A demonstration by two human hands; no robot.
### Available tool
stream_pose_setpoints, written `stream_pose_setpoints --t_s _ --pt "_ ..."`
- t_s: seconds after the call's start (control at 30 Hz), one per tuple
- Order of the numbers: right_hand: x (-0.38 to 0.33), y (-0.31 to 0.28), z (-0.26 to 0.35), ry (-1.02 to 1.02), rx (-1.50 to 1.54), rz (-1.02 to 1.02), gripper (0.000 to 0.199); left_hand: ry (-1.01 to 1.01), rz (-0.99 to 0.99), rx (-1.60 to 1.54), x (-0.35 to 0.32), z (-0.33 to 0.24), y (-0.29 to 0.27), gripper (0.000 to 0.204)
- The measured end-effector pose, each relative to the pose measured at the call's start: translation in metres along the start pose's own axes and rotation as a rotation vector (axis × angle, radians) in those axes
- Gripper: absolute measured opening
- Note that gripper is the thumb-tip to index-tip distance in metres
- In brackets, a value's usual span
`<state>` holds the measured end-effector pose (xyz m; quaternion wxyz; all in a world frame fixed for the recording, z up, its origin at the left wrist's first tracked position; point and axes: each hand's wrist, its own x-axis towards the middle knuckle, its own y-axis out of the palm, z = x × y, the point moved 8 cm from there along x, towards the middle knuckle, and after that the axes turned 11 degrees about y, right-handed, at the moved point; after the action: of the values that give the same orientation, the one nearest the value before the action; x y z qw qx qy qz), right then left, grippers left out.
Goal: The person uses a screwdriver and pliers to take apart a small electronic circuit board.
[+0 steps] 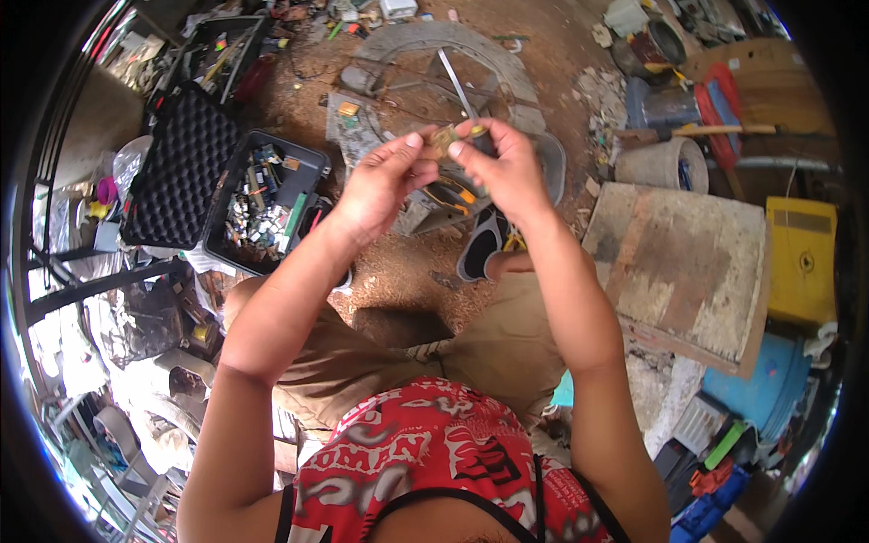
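Note:
Both of my hands meet in front of me over the ground, above my knees. Pinched in the fingers of my left hand (376,185) is a small flat brownish-green piece (441,143), perhaps a bit of circuit board; its exact kind is too small to tell. My right hand (507,172) is closed round a screwdriver (457,83) with a dark and yellow handle, its long metal blade pointing away from me. The right thumb touches the small piece. Just below the hands lies a black and orange tool (453,195), partly hidden by them.
An open black case (312,161) with a foam-lined lid (186,172) holds many small electronic parts at the left. Ahead lies a round grey metal frame (398,41). To the right are a worn wooden board (679,262), a whitish bucket (647,167) and a yellow box (801,258).

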<state>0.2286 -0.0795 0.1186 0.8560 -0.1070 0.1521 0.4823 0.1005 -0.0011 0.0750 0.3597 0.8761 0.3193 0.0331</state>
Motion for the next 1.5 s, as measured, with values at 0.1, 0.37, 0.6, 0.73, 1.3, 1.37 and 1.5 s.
stream_pose_setpoints --t_s 0.1,0.37,0.6,0.73,1.3,1.37,1.5 --pt "-0.002 -0.070 0.003 0.033 -0.054 -0.232 0.024 0.031 -0.067 0.066 0.002 -0.017 -0.007 0.049" --pt "-0.025 -0.257 -0.083 0.245 -0.294 -0.752 0.029 0.122 -0.179 0.152 0.020 -0.050 -0.047 0.044" --pt "-0.011 -0.170 -0.042 0.131 -0.202 -0.406 0.034 0.429 -0.259 0.829 0.041 -0.113 -0.103 0.034" --pt "0.010 -0.081 -0.008 -0.075 -0.352 -0.144 0.043 0.432 -0.333 1.409 0.050 -0.105 -0.131 0.032" --pt "0.021 -0.042 -0.060 0.033 -0.106 -0.074 0.037 -0.034 -0.358 1.909 0.092 -0.059 -0.112 0.044" --pt "0.018 -0.038 -0.055 0.000 -0.096 -0.075 0.036 0.013 -0.386 1.929 0.092 -0.060 -0.127 0.037" --pt "0.018 -0.037 -0.048 -0.040 -0.142 -0.109 0.036 0.174 -0.495 1.774 0.088 -0.075 -0.150 0.035"
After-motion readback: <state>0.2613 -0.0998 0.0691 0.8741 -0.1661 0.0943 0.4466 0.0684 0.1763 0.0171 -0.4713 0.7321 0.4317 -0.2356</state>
